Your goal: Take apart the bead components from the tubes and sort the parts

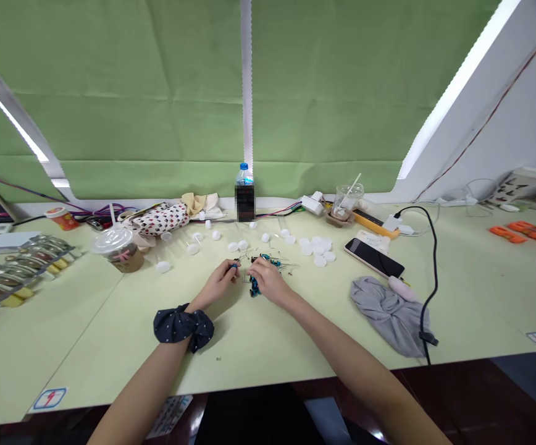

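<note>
Above the table, my left hand [221, 279] is closed in a pinch on a small blue-and-black part [235, 266] with thin wire-like metal at its end. A dark dotted scrunchie [182, 327] circles that wrist. Close on the right, my right hand [270, 281] has its fingers curled downward over several similar parts; whatever lies between its fingertips is hidden. One blue-and-black piece [254, 287] shows just below these fingers. More blue-and-black pieces [273, 261] with thin metal wires lie behind the hand. They are too small to name.
White round caps [317, 247] and clear tubes lie behind my hands. A bottle [244, 176], a lidded cup [120, 247] and a patterned cloth bag [161, 219] stand further back. At right lie a phone [374, 258], a grey cloth [388, 315] and a black cable [435, 272].
</note>
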Motion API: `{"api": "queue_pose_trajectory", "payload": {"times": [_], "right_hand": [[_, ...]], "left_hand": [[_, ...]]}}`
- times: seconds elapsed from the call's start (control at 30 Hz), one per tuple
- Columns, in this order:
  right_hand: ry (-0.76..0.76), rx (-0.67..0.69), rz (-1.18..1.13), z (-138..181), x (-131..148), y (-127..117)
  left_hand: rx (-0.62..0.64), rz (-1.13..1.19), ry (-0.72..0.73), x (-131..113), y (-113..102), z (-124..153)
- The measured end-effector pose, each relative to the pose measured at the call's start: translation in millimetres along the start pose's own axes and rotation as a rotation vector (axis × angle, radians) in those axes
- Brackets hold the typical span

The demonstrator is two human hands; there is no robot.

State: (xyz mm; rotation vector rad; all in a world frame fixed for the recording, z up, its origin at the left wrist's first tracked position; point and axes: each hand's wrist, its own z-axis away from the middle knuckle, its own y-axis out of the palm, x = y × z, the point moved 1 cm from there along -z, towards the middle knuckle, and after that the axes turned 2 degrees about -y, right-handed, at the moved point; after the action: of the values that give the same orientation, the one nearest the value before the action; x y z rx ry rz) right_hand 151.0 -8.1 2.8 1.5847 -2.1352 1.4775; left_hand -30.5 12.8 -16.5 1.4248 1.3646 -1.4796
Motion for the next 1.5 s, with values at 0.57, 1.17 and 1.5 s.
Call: {"api": "queue_pose_trajectory", "payload": {"times": [0.57, 1.17, 1.5], "right_hand": [[-0.608, 0.611, 0.019, 39.4, 110.0, 122.2], [-0.034, 0.291, 0.051, -8.1, 50.7, 120.0], [0.158, 0.108, 0.133, -0.2, 26.6, 100.1]], "left_hand": [[-0.018, 0.583, -0.151, 15.6, -84.2, 34.3], [-0.184, 0.524, -0.167, 27.6, -110.8, 62.1], [-0.338, 0.234, -0.032, 36.5, -68.9, 36.0]]}}
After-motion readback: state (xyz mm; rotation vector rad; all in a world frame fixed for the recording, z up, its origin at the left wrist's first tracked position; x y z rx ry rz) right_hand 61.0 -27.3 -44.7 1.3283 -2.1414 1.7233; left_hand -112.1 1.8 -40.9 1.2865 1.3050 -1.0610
